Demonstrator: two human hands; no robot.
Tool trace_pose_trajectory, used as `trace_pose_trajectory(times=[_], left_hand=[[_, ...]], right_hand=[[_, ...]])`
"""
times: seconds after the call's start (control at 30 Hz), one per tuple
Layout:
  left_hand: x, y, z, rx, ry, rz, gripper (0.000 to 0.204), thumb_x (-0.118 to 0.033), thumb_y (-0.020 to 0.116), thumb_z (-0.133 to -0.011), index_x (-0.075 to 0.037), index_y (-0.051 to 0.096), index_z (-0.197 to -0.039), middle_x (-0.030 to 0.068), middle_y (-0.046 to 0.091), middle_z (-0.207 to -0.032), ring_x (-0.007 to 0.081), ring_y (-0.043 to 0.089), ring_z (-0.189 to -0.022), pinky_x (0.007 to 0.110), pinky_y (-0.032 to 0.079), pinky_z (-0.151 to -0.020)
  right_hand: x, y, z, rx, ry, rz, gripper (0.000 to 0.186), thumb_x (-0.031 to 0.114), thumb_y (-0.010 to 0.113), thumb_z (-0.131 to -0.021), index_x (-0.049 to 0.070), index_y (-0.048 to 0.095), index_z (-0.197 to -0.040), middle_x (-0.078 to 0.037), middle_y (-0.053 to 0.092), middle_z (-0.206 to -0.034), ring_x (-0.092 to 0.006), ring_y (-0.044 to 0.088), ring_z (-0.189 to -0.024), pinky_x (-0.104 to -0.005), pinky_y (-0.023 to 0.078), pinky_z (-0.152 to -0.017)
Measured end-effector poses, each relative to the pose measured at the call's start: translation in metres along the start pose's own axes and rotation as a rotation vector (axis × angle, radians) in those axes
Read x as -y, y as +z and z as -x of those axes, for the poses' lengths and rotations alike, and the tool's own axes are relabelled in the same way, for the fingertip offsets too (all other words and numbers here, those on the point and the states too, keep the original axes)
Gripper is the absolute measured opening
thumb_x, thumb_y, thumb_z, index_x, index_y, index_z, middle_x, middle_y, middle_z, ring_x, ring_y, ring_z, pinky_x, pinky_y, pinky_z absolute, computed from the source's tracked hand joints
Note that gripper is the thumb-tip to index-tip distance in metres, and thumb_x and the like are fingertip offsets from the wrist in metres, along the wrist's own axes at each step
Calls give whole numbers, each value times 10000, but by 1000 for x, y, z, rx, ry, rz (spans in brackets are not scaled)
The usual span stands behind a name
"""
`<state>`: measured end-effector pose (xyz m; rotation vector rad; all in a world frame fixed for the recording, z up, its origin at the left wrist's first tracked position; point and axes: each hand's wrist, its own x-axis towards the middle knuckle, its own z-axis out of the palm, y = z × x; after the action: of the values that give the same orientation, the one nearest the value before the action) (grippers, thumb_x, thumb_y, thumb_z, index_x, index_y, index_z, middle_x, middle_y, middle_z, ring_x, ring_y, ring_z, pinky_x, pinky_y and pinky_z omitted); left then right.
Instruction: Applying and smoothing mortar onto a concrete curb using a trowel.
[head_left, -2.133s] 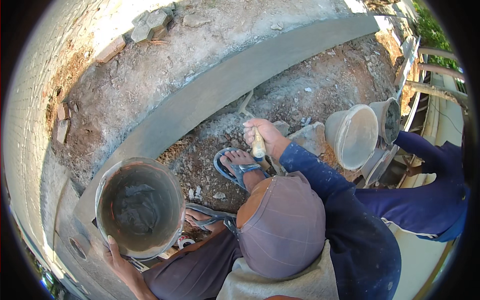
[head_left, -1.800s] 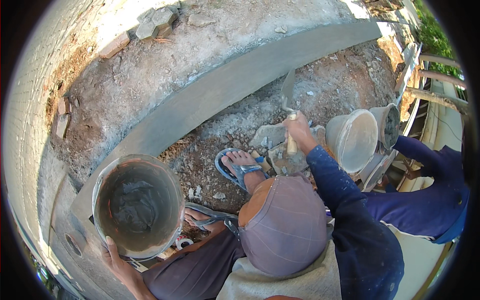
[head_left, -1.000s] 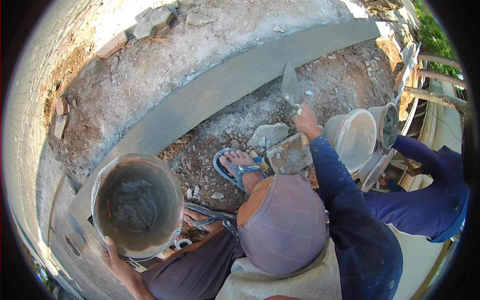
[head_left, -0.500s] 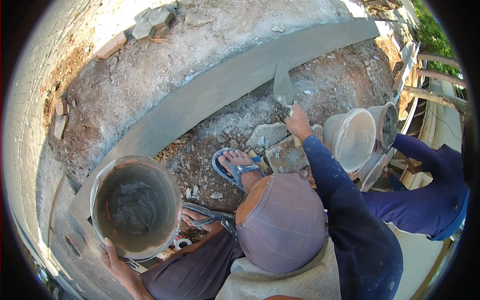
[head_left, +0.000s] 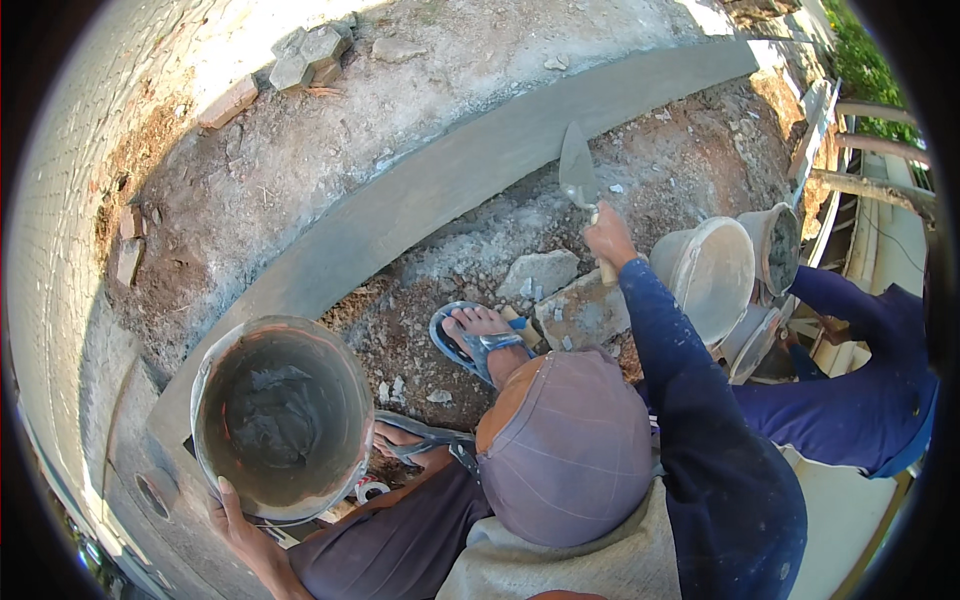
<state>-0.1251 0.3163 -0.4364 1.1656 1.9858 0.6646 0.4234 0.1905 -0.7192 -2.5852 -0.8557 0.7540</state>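
My right hand is wrapped round the handle of a pointed trowel. The trowel's blade points away from me, its tip over the near edge of a smooth grey cement strip. At lower left, my left hand grips the near rim of a bucket, thumb over the edge and the other fingers partly hidden. Wet grey mortar lies in the bottom of that bucket, which tilts so that its inside shows. The bucket covers part of the strip's near end.
Buckets stand right of my forearm, near another person in dark blue. A broken concrete block lies by my sandalled foot. Paving blocks are stacked at the far left. A cap fills the lower middle.
My right hand and the trowel have moved slightly right, and the blade has turned a little. My left hand keeps hold of the bucket. The whole view has shifted slightly.
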Motion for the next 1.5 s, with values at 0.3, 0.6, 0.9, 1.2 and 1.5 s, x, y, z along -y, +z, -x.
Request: trace_pose_trajectory(times=[0.3, 0.6, 0.9, 1.2, 1.5], left_hand=[[-6, -2, -4, 54, 3, 7, 425, -336, 578, -993, 59, 607, -1148, 132, 636, -1059, 191, 596, -950, 339, 490, -847], [-7, 4, -1, 32, 8, 22, 432, -354, 574, -994, 52, 608, -1135, 129, 634, -1050, 192, 600, -958, 338, 493, -848], [-11, 6, 1, 31, 10, -5, 469, -393, 583, -982, 58, 615, -1108, 124, 627, -1034, 177, 600, -927, 328, 504, -805], [-4, 1, -6, 30, -4, 2, 439, -363, 579, -994, 58, 611, -1111, 114, 623, -1038, 171, 596, -931, 313, 495, -813], [-4, 1, 2, 4, 24, 14, 433, -358, 573, -999, 59, 601, -1110, 106, 617, -1026, 166, 590, -946, 310, 483, -829]], right_hand=[[46, -20, 22, 211, -167, 21, 301, 126, 601, -750, 1, 524, -1012, -274, 615, -912, -475, 587, -924, -507, 468, -806], [65, 28, 41, 266, -338, 11, 283, 89, 594, -770, -22, 524, -1020, -327, 635, -914, -523, 595, -943, -573, 454, -821], [11, 16, 24, -10, -46, 55, 330, 104, 630, -772, -5, 481, -1045, -324, 635, -905, -527, 593, -936, -564, 466, -798], [85, 47, 60, 240, -344, -115, 282, 100, 619, -784, 2, 503, -1022, -334, 637, -908, -540, 594, -892, -577, 485, -795], [33, 14, 4, 316, 646, -1748, 119, 76, 585, -833, 115, 472, -836, -32, 505, -686, -135, 492, -505, -275, 461, -429]])
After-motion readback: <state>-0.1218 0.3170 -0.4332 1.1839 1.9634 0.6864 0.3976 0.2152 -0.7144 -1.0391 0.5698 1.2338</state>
